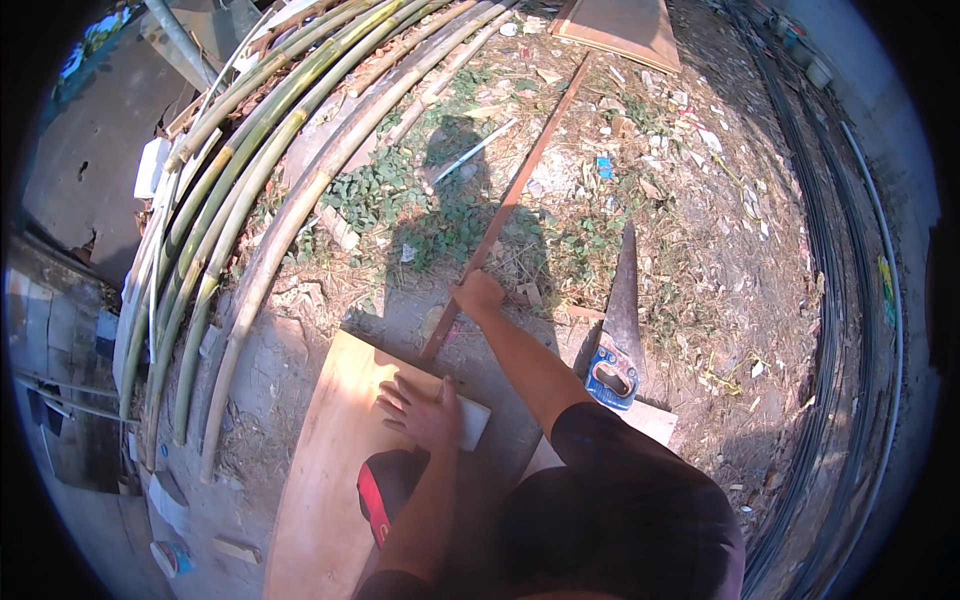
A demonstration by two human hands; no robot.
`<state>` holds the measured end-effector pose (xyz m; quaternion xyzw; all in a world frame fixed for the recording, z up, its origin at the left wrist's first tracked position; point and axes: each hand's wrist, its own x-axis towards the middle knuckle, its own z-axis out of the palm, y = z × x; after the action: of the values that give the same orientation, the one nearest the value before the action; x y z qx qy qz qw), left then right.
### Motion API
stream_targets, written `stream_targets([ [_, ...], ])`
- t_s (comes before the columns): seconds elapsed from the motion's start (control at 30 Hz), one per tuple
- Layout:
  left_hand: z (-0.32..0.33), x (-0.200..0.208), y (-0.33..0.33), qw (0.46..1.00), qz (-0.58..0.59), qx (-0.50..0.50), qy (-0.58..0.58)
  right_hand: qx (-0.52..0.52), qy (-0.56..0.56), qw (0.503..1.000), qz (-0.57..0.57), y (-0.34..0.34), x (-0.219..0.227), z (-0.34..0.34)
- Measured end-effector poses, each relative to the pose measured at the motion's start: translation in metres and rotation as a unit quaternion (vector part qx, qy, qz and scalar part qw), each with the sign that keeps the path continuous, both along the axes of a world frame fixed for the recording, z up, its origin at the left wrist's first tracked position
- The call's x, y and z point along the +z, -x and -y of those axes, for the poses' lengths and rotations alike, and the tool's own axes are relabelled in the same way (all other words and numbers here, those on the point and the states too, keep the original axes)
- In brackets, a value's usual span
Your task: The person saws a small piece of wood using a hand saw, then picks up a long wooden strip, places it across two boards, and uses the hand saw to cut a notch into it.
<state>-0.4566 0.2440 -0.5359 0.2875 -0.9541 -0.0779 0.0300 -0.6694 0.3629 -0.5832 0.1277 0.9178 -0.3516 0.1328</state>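
My right hand (480,296) is wrapped round a long, thin reddish-brown wooden strip (515,187), which runs away from me across the ground. My left hand (425,412) lies with fingers spread on a wide, pale wooden board (325,480), near its far end. The near end of the strip meets the far edge of this board. A pale, light-coloured piece (473,425) shows beside my left wrist; its kind is unclear. To the right of my right forearm, a handsaw (622,300) with a blue handle lies with its blade pointing away.
A second wooden board (625,30) lies at the strip's far end. Long bamboo poles (275,150) curve along the left. Dark rods (825,230) and a pale pipe (893,260) run by the right wall. Leafy weeds (400,205) and litter cover the ground.
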Motion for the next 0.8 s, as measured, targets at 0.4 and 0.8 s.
stream_targets([
  [0.4, -0.011, -0.001, -0.003, 1.000, 0.003, 0.012, -0.002, -0.336, 0.355, 0.867, -0.096, -0.125, -0.006, -0.129],
  [0.8, -0.003, -0.024, -0.006, 0.999, -0.009, -0.018, -0.040, 0.003, 0.299, 0.905, -0.303, -0.091, 0.160, -0.105],
])
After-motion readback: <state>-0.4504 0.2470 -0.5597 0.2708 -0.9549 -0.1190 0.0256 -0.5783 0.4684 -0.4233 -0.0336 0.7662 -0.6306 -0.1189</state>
